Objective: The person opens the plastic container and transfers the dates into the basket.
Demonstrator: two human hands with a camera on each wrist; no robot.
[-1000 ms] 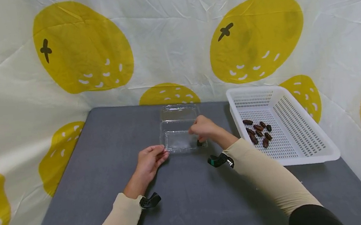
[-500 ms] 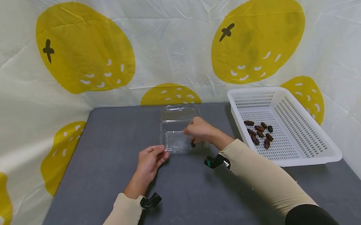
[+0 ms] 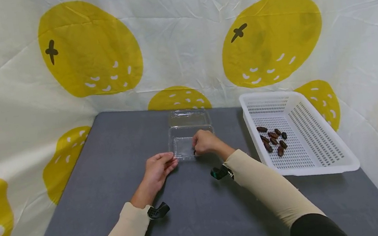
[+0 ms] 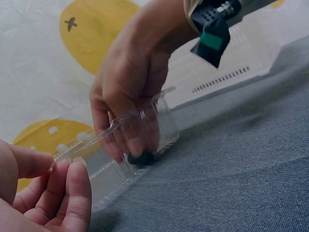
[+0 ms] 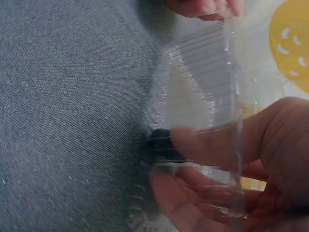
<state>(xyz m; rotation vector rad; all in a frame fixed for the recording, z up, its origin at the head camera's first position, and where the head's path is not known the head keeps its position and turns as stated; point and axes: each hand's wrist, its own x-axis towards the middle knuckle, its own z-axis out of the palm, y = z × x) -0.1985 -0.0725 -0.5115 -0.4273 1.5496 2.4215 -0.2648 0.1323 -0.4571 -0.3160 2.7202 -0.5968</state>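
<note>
A clear plastic clamshell box (image 3: 181, 144) lies unfolded on the table, its lid (image 3: 190, 119) flat toward the back. My left hand (image 3: 157, 170) pinches the rim at the near left corner between thumb and fingers. Over the right part of the tray, my right hand (image 3: 206, 141) reaches down inside. In the left wrist view its fingertips are around a dark date (image 4: 141, 158) at the tray's floor. Seen from the right wrist, the thumb touches that date (image 5: 163, 141) behind the clear wall; the far side of the date is hidden.
To the right stands a white perforated basket (image 3: 325, 158) with several brown dates (image 3: 273, 142) at its left side. The grey cloth-covered table (image 3: 121, 142) meets a lemon-print curtain (image 3: 181, 56) at the back.
My right hand has moved left and slightly toward me with the date, coming down into the tray. My left hand stays at the corner of the box.
</note>
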